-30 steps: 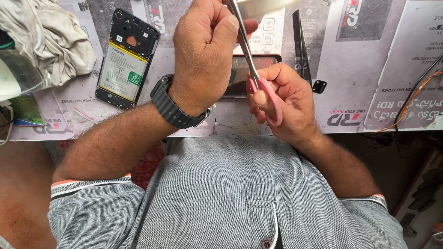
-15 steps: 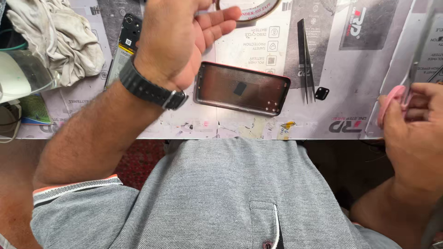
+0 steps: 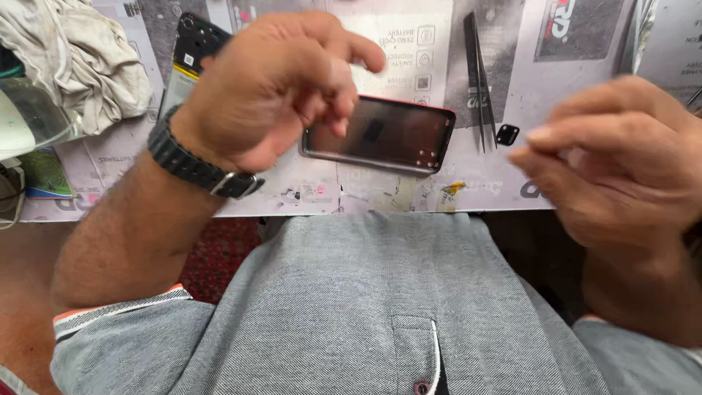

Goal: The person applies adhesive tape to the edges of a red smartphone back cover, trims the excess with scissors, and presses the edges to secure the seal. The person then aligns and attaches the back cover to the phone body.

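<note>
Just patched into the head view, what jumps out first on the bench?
The left hand hovers with curled fingers over the red-edged phone screen at mat centre. The right hand, blurred, hangs empty off the right. Black tweezers and a small black part lie beside the screen.

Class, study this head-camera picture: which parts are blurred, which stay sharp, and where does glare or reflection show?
Head view: the right hand is smeared by motion blur, its fingers soft-edged; the left hand is slightly blurred; the grey knitted shirt is sharp, its weave crisp; the dark glossy phone screen panel with a red edge carries a dull reflection; light is even, with soft shadows.
</note>
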Tool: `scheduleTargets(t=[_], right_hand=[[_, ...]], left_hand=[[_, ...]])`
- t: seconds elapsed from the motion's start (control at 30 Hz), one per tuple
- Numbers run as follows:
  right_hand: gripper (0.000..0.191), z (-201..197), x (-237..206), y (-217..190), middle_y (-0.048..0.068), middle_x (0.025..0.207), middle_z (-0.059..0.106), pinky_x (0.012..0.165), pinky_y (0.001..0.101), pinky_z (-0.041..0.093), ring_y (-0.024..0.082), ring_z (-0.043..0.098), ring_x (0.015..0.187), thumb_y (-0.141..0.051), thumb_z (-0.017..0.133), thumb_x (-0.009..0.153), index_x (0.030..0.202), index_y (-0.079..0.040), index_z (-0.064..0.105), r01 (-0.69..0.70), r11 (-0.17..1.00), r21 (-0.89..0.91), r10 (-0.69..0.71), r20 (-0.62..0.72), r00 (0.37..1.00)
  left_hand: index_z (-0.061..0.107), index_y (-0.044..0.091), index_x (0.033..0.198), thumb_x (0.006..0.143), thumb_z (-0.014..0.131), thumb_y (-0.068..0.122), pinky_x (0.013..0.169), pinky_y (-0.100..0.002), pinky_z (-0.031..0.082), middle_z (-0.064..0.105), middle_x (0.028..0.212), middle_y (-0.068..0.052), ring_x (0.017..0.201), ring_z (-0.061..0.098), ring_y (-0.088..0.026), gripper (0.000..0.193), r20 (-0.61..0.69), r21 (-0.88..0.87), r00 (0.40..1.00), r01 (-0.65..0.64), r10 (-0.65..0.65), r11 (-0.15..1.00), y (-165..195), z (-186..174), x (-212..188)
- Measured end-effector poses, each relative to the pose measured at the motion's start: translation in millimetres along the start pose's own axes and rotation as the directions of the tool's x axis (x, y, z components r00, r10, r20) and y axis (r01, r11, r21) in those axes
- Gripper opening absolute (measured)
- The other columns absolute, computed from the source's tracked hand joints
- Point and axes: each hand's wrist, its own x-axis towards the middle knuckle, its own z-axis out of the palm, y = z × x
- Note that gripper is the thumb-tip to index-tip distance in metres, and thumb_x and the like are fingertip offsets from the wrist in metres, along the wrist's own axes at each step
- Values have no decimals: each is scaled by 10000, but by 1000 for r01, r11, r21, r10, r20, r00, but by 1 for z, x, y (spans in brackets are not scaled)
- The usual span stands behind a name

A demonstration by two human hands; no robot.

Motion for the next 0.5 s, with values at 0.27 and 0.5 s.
scheduleTargets(t=[0.27, 0.5], right_hand=[[297, 51, 29, 22, 139, 1035, 659, 724, 259, 482, 159, 626, 906, 26, 905, 930, 1140, 8, 695, 183, 952, 244, -192, 15, 981], [273, 58, 34, 17, 111, 1029, 688, 710, 244, 487, 145, 650, 884, 97, 877, 980, 1162, -19, 708, 183, 945, 271, -199, 31, 980]], left_hand=[[575, 70, 960, 924, 682, 91, 724, -290, 522, 625, 880, -66, 764, 604, -142, 115, 206, -112, 967, 177, -151, 978, -21, 27, 3], [586, 49, 936, 958, 681, 108, 662, -253, 521, 627, 837, -53, 712, 610, -122, 113, 248, -86, 962, 138, -113, 987, -27, 23, 10]])
